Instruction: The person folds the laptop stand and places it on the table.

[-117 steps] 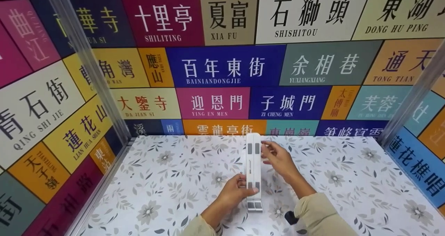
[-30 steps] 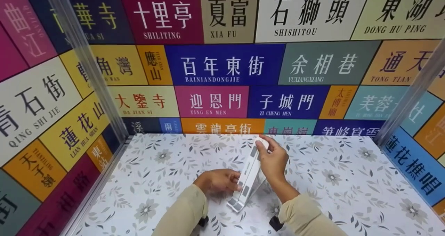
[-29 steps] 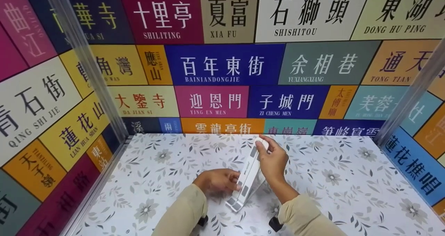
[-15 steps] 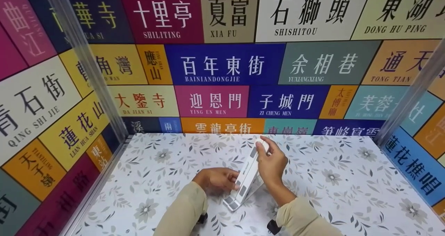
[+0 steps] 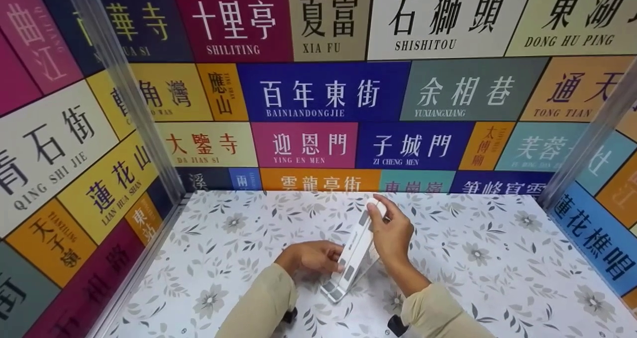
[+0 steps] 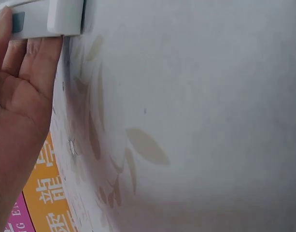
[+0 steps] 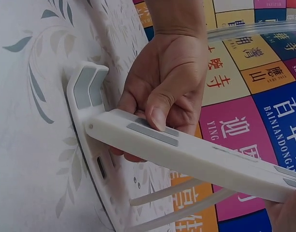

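The white stand (image 5: 355, 246) has swung aslant, left grip (image 5: 317, 256) and right grip (image 5: 394, 231) pinching it.

In the head view you had bright, fairly even light over the bench (image 5: 239, 258), palest toward the bottom centre, with a faint, soft shadow beneath the left of your hands (image 5: 314, 257). Pale streaks of glare ran along the clear posts (image 5: 119, 79) at both sides, and the wall panels (image 5: 323, 91) looked stretched toward the left and right edges. Your left wrist view was dimmer and grey, its surface pattern soft, darkening toward the right edge. Your right wrist view was muted and cool, though the white stand (image 7: 186, 157) showed reasonably sharp across the middle.
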The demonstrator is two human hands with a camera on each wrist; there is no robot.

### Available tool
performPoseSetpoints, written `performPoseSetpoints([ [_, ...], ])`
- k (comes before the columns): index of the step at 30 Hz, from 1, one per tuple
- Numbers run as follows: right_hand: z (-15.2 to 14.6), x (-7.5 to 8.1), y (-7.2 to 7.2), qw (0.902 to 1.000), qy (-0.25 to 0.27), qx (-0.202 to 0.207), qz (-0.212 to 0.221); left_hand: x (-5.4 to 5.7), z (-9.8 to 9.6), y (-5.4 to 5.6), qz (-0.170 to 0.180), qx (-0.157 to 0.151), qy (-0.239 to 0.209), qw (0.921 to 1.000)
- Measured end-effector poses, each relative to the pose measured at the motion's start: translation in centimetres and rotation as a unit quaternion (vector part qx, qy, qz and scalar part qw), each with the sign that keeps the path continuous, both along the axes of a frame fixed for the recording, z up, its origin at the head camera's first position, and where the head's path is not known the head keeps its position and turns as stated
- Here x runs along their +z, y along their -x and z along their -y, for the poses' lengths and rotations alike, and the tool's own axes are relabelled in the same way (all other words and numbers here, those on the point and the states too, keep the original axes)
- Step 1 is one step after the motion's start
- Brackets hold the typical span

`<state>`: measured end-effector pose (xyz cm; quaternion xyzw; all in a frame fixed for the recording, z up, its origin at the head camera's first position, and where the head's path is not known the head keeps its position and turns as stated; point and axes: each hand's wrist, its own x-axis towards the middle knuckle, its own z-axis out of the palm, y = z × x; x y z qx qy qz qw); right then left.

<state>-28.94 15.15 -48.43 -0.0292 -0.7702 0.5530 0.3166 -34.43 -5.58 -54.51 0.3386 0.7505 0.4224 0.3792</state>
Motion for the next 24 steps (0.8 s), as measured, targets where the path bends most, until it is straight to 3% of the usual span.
performPoseSetpoints([
  [5,-0.8,-0.1,-0.1,0.9979,-0.007,0.053,0.035,0.4,-0.1,-1.2,-0.017,0.068,-0.005,0.9975],
  [11,-2.6,-0.8,0.6,0.9817,0.098,0.151,0.063,0.9,-0.2,-3.1,-0.045,0.185,-0.012,0.9816],
  [14,-3.8,-1.5,1.2,0.9762,0.121,0.167,0.068,1.4,-0.1,-4.2,-0.067,0.22,0.006,0.9733],
  [16,-4.7,-2.2,1.8,0.9812,0.085,0.16,0.066,1.9,-0.1,-5.2,-0.095,0.23,0.038,0.9679],
  [18,-5.7,-2.9,2.4,0.9868,0.015,0.147,0.066,2.5,-0.2,-6.2,-0.135,0.233,0.075,0.9601],
  [20,-6.7,-3.7,3.0,0.9855,-0.063,0.145,0.062,3.0,-0.5,-7.5,-0.168,0.237,0.124,0.9489],
  [22,-7.8,-4.4,3.5,0.9762,-0.141,0.151,0.064,3.4,-1.0,-8.7,-0.197,0.238,0.173,0.9353],
  [24,-8.8,-4.9,4.0,0.9592,-0.22,0.166,0.064,3.6,-1.5,-9.7,-0.203,0.242,0.225,0.9217],
])
